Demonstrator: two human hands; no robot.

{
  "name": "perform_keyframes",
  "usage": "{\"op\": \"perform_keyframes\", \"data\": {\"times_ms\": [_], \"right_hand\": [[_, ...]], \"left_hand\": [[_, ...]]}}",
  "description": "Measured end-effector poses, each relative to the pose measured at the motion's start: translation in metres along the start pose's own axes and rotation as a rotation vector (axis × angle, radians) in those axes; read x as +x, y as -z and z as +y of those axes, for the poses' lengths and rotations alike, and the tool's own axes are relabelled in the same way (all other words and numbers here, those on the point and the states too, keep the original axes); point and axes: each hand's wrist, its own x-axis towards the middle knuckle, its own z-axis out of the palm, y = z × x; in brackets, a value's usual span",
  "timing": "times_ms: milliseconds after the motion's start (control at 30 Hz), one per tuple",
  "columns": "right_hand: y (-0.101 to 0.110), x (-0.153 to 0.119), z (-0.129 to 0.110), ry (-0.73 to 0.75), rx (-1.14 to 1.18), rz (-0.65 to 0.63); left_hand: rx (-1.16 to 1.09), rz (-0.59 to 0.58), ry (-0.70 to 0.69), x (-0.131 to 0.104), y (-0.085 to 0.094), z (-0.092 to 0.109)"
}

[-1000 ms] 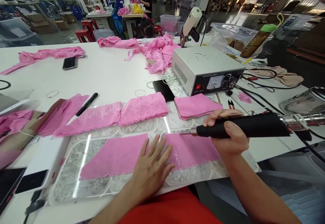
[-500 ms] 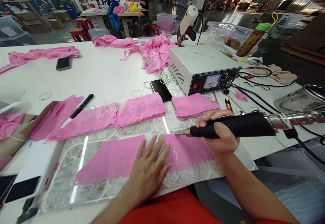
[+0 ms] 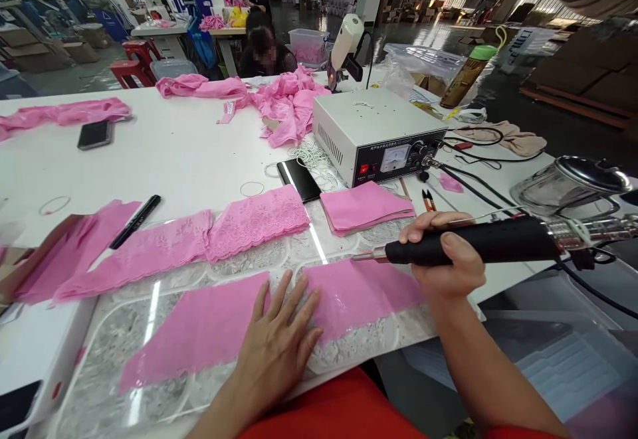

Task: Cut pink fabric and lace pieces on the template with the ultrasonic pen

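My left hand [image 3: 279,339] lies flat with spread fingers between two pink fabric pieces, the left piece [image 3: 199,329] and the right piece [image 3: 359,296], touching their inner edges. Both lie on a clear patterned template [image 3: 119,352]. Wrapped round a black-handled tool [image 3: 498,243], my right hand [image 3: 448,253] is closed; the tool's metal tip rests at the top edge of the right piece. Behind are pink lace pieces [image 3: 259,223] and a stack of pink fabric [image 3: 366,206].
A grey control box [image 3: 379,120] with cables stands behind the stack, beside a black phone [image 3: 300,180]. A marker [image 3: 135,221] lies at left, a glass jar [image 3: 568,186] at right. Beyond the table a person [image 3: 264,47] bends low.
The tool's tip has moved right along the right piece's top edge. My left hand stays flat on the fabric. The view has shifted, and the person beyond the table shows more.
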Motion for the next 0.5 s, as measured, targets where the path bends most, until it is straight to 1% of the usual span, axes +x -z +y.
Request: {"op": "perform_keyframes", "data": {"times_ms": [100,200,300,367,500], "right_hand": [[-0.0035,-0.0027,0.0019,-0.008,-0.014,-0.023],[-0.0058,-0.0028,0.0023,0.004,-0.005,-0.043],[-0.0060,-0.0028,0.0026,0.006,-0.018,-0.057],[-0.0058,-0.0028,0.0030,0.000,-0.033,-0.058],[-0.0032,0.0000,0.0031,0.001,-0.018,-0.038]], "left_hand": [[-0.006,-0.014,0.011,0.0000,0.0006,-0.0003],[-0.017,-0.003,0.025,-0.0006,0.0005,-0.0004],[-0.006,-0.008,0.013,-0.0013,0.0002,-0.0011],[0.012,-0.024,-0.005,-0.0017,0.0000,-0.0019],[0.032,-0.019,-0.019,-0.0017,-0.0008,-0.0035]]}}
